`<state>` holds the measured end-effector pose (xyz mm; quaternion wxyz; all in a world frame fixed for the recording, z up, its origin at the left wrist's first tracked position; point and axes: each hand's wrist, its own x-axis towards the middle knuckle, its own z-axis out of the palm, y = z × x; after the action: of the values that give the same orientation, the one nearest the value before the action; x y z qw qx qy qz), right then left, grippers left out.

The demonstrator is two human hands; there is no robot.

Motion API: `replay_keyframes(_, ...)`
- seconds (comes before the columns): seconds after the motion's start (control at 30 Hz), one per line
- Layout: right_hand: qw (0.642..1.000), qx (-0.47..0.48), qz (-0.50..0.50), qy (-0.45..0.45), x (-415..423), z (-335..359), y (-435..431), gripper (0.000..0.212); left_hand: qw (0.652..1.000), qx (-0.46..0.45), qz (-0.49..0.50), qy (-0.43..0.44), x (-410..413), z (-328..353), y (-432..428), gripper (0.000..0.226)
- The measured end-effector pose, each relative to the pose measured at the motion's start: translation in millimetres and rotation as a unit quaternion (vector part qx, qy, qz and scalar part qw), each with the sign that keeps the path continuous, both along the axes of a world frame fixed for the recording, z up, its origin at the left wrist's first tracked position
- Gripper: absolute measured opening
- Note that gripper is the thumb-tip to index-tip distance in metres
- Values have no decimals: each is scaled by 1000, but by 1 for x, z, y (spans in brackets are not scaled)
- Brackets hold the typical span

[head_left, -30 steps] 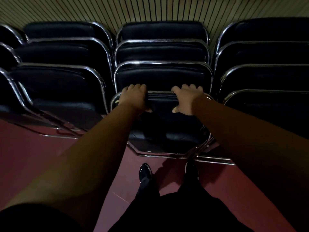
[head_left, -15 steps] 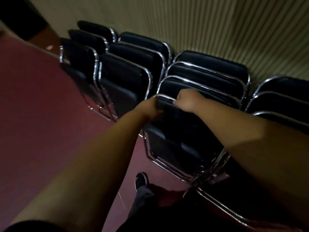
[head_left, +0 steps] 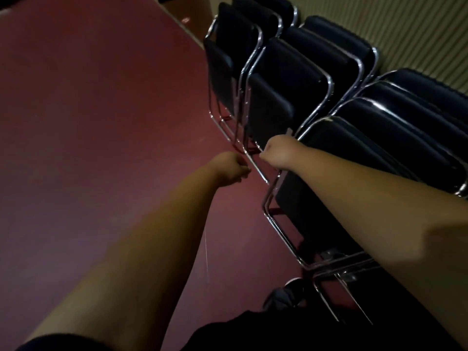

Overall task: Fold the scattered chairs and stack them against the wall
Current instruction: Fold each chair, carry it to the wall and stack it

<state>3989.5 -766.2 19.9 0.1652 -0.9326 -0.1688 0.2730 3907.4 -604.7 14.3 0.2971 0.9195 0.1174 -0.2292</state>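
Observation:
Folded black chairs with chrome frames lean in rows against the ribbed wall [head_left: 417, 29]. The front chair of the nearest stack [head_left: 354, 158] leans on the ones behind it. My right hand [head_left: 277, 153] is curled at that chair's top left corner; its fingers are hidden, so a grip cannot be told. My left hand [head_left: 229, 168] hangs over the red floor to the left of the chair, fingers curled, holding nothing and apart from the frame.
Two more stacks of folded chairs [head_left: 283, 79] stand further along the wall. The red floor [head_left: 101, 122] spreads out to the left. My shoe [head_left: 286, 297] is beside the nearest stack's chrome legs [head_left: 329, 264].
Both hands gripped the front chair's top edge before. Now my left hand has come off it and moved left, my right hand has slid to the corner, and my view has swung left.

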Motion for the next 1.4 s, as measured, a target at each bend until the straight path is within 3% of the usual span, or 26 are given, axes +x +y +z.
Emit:
replay_keyframes(0.13, 999, -8, 45, -7, -67, -3, 68, 30, 998, -20, 63, 0, -91, -7, 56, 25)
replay_keyframes(0.27, 989, -35, 139, -27, -167, 0, 159, 41, 992, -9, 124, 0, -212, -9, 130, 28)
replay_keyframes(0.47, 939, -61, 329, -83, -357, 19, 308, 41, 961, 32, 274, -15, -424, 7, 247, 27)
replay_keyframes(0.63, 858, -68, 498, -106, -541, 31, 418, 37, 896, 59, 439, -27, -632, 18, 308, 25)
replay_keyframes(0.77, 779, -71, 612, -118, -685, 39, 465, 37, 832, 52, 552, -12, -786, 15, 309, 24)
replay_keyframes(1.03, 616, -31, 774, -142, -906, 43, 502, 41, 700, 35, 713, -20, -996, 4, 270, 26)
replay_keyframes(1.2, 565, 4, 819, -96, -1002, 33, 526, 40, 639, 42, 768, -8, -1089, 1, 259, 26)
replay_keyframes(1.4, 537, 14, 841, -63, -1103, 7, 608, 38, 607, 34, 793, 30, -1185, -13, 317, 26)
